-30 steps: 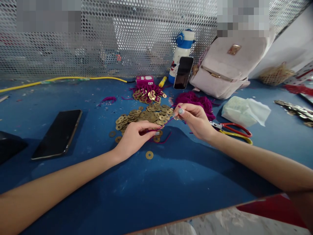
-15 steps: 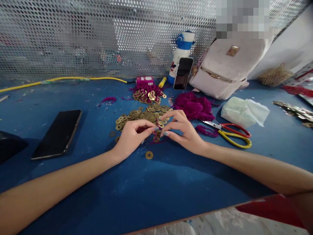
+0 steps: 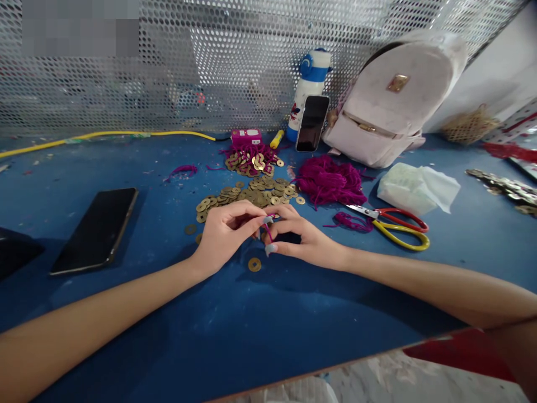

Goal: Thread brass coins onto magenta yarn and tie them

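Note:
My left hand (image 3: 229, 235) is closed, thumb and index finger pinching a purple string (image 3: 269, 232). Close against it, my right hand (image 3: 296, 235) has its fingers curled and closed round the same string, with a short length showing between the two hands. Whether a coin hangs on the string is hidden by my fingers. Just beyond my hands lies a pile of brass coins (image 3: 260, 193) with holes. One single coin with a square hole (image 3: 254, 265) rests flat in front of my fingers. A bundle of purple string (image 3: 331, 180) sits behind my right hand.
Scissors with red and yellow handles (image 3: 394, 224) lie right of my hands, near a white tissue pack (image 3: 417, 189). A dark phone (image 3: 96, 229) lies at left. A bottle (image 3: 310, 84), an upright phone (image 3: 312, 123) and a pale backpack (image 3: 398, 106) stand behind.
My right hand has come in nearer to the left, its fingers curling round the string. The string is now drawn between the two hands, above the table.

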The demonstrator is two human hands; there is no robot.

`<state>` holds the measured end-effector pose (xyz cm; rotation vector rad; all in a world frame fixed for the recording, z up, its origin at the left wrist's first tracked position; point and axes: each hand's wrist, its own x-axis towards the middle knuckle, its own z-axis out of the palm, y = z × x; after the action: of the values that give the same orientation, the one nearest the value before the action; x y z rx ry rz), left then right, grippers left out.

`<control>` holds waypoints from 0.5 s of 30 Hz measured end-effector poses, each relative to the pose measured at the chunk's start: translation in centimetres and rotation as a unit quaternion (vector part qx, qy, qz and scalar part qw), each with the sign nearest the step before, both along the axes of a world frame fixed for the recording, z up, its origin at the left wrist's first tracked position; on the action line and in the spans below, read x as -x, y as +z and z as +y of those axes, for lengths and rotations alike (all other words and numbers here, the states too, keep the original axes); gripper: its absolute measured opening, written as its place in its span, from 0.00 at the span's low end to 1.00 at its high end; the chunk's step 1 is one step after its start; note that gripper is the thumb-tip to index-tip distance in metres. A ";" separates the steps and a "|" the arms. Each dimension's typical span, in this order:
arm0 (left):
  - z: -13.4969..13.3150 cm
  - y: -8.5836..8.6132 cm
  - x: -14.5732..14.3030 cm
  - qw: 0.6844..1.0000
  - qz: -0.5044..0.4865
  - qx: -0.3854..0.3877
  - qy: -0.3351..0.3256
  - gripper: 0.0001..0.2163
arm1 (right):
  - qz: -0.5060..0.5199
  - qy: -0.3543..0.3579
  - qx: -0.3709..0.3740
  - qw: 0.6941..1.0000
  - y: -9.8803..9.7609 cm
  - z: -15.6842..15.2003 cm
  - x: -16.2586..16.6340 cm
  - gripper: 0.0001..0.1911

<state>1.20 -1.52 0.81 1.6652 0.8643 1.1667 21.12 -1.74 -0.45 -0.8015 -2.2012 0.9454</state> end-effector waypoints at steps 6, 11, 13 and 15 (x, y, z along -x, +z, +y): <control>0.1 0.4 0.0 0.999 0.011 0.041 0.034 0.06 | 0.030 0.001 0.005 1.000 0.2 0.1 0.0 0.11; 0.9 1.2 0.2 0.995 0.069 0.065 -0.007 0.05 | 0.043 -0.012 0.004 0.999 0.1 0.2 -0.1 0.14; 1.2 1.7 0.3 0.993 0.102 0.060 -0.007 0.05 | 0.047 -0.010 0.000 0.999 -0.1 0.3 -0.1 0.14; 1.2 2.0 0.4 0.991 0.123 0.056 0.001 0.05 | 0.043 -0.012 -0.003 0.999 -0.1 0.3 -0.1 0.14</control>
<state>0.80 -0.29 2.84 1.7382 1.0642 0.9075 21.26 -1.45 -0.55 -0.7675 -2.1158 0.9432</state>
